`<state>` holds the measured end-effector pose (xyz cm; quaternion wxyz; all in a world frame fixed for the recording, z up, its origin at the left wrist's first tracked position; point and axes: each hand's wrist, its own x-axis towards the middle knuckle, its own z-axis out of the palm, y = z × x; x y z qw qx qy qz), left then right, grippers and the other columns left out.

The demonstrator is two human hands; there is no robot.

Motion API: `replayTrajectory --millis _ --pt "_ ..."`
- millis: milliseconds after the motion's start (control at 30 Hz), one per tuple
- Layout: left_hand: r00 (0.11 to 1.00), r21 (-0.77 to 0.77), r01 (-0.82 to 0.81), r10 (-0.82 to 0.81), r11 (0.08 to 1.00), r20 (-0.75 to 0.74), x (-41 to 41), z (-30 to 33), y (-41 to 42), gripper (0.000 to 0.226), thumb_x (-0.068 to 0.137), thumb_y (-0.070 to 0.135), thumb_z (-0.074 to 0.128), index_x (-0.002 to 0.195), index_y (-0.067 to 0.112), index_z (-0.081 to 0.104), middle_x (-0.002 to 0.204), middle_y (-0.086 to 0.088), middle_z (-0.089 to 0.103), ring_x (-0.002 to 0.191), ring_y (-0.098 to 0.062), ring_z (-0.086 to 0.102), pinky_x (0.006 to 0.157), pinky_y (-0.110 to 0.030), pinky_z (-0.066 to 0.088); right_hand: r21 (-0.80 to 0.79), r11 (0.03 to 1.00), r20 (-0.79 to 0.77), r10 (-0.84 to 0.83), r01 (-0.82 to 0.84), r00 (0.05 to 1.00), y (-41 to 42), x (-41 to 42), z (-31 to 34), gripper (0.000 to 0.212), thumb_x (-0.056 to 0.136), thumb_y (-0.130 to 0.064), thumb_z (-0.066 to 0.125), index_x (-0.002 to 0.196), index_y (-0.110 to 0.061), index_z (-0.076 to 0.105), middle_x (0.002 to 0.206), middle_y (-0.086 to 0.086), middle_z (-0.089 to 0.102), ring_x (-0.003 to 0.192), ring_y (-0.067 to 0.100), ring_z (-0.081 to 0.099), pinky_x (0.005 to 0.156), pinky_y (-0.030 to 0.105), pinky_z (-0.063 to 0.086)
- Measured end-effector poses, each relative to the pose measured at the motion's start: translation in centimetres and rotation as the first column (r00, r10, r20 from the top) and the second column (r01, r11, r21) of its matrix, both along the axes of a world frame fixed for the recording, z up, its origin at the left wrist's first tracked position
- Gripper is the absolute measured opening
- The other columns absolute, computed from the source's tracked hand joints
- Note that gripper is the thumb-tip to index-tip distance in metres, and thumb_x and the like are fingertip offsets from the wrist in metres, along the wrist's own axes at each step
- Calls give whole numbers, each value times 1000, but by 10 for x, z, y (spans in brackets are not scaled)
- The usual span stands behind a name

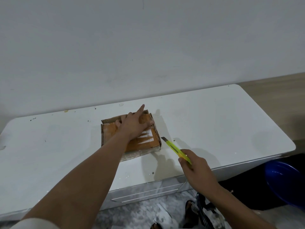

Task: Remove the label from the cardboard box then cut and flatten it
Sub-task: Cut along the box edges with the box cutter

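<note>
Head view: left hand (133,124) presses flat, fingers spread, steadying the cardboard box (132,138) while right hand (194,166) grips a yellow utility knife (175,148), poised to cut.

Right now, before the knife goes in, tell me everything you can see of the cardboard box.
The flat brown cardboard box lies on the white tabletop, turned at an angle to the table edge. Its top is covered in glossy orange-brown tape, with torn white label remnants near the right side. The edges look worn and the far flap is ragged. The left hand presses flat on its top, index finger pointing away. The yellow utility knife in the right hand points at its near right corner, not touching.
</note>
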<state>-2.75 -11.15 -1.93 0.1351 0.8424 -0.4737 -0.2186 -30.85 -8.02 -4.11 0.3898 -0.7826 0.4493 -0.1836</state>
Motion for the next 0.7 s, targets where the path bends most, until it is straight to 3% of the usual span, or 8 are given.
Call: replayTrajectory --millis 200,367,533,667,700 --pt "999 36 -8 6 999 52 1 -5 -3 85 80 83 44 152 45 22 152 -8 41 143 -38 24 111 -58 15 -21 1000 -60 -2 0 998 14 1 -6 21 99 -37 45 119 -33 52 57 -4 53 47 9 45 52 32 39" --pt "998 12 10 -11 1000 60 4 -7 -3 83 77 86 41 148 45 32 145 -5 49 138 -39 31 109 -57 20 -40 999 -59 16 -18 998 19 5 -1 24 100 -30 46 122 -24 54 58 -5 53 47 9 46 47 19 32" --pt "998 10 1 -2 1000 62 3 -7 -3 79 78 85 43 146 46 34 143 -5 50 137 -39 30 109 -56 19 -13 1000 -55 20 -20 998 26 5 2 22 101 -25 45 121 -23 54 62 -5 54 48 9 46 48 19 34" --pt "998 5 -1 1 1000 63 2 -7 -2 78 79 85 43 146 46 34 143 -5 49 138 -39 30 109 -57 19 -25 999 -158 39 -43 987 21 12 -6 23 101 -26 43 121 -19 53 67 -9 52 57 9 48 49 20 32" --pt "998 3 -1 1 1000 61 2 -7 -2 77 79 84 43 145 46 35 143 -5 49 138 -39 29 109 -57 19 -18 998 -201 47 -52 978 20 14 -9 24 101 -26 42 119 -18 53 71 -6 54 61 13 49 53 26 35"
